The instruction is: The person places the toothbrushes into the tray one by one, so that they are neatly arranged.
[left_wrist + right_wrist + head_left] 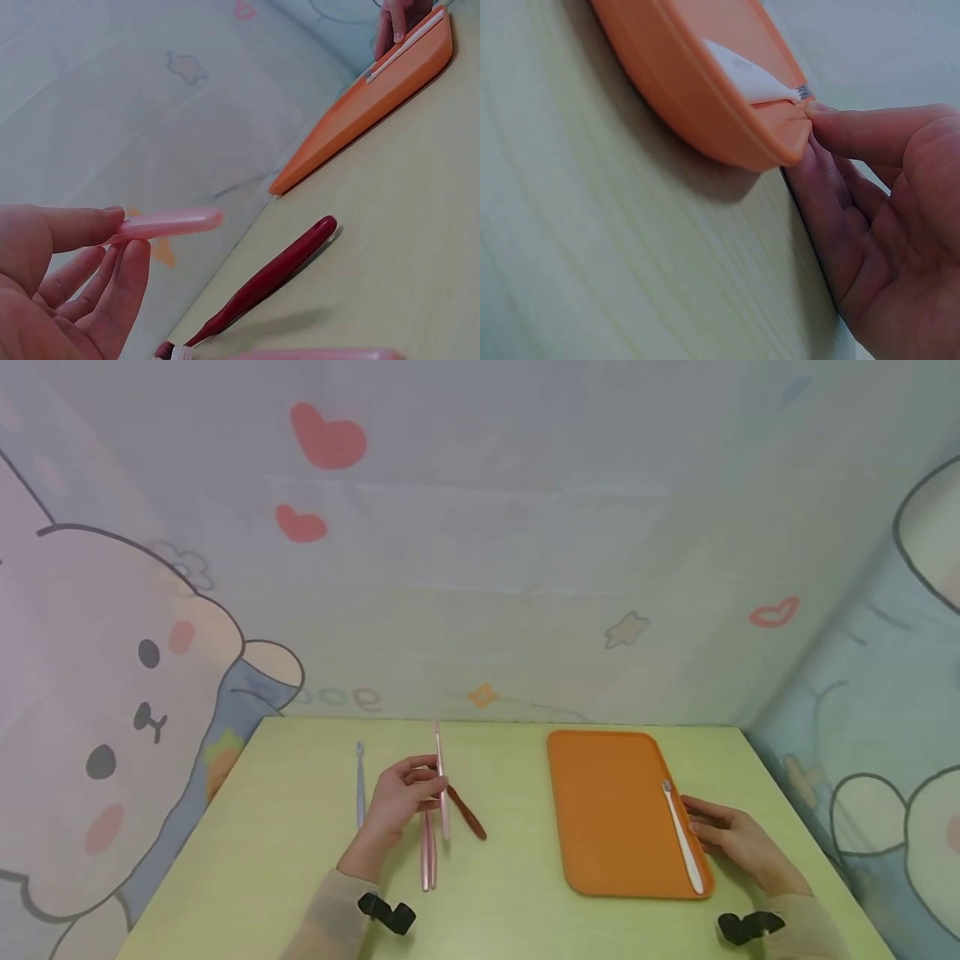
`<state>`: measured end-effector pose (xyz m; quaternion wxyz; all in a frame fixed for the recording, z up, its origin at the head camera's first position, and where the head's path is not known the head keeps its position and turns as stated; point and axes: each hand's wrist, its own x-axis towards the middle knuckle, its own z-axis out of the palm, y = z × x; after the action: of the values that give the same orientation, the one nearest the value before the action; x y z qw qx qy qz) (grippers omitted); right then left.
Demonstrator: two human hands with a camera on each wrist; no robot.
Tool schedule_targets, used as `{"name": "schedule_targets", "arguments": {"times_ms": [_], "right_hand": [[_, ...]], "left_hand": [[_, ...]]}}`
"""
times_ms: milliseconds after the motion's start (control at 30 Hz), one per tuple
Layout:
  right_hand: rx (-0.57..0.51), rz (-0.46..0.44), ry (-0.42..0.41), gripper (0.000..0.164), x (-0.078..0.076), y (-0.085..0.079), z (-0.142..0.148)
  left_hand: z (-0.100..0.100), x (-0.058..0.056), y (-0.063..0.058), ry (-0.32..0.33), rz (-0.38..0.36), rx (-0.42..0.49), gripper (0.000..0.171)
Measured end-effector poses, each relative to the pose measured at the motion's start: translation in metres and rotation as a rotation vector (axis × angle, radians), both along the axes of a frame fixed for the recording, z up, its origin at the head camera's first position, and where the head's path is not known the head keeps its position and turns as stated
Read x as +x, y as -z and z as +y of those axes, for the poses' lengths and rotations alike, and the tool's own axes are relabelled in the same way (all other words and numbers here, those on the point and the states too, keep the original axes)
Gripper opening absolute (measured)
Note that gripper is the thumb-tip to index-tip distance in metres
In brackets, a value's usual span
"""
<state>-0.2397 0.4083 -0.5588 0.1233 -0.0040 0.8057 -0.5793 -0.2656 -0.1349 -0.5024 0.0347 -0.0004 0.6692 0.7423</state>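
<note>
1. One pink toothbrush (443, 814) is pinched in my left grip (401, 793), held above the surface (510, 868)
2. My right grip (735, 843) clamps the right rim of the orange tray (607, 810), beside the white toothbrush (684, 843) lying inside
3. Two pink handles (424, 860), a dark red brush (468, 814) and a blue brush (361, 785) lie near my left grip

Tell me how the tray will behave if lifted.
The tray is probably stiff, judging by its even outline. The right hand pinches one side; lifted from there alone, it would likely tilt. The white brush lying on it might then slide.
</note>
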Motion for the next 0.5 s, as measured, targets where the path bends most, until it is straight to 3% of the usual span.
{"name": "schedule_targets", "arguments": {"times_ms": [500], "right_hand": [[-0.034,0.003,0.012,0.062,0.000,-0.001,-0.004]], "left_hand": [[0.075,-0.002,0.002,0.210,0.019,-0.045,0.047]]}}
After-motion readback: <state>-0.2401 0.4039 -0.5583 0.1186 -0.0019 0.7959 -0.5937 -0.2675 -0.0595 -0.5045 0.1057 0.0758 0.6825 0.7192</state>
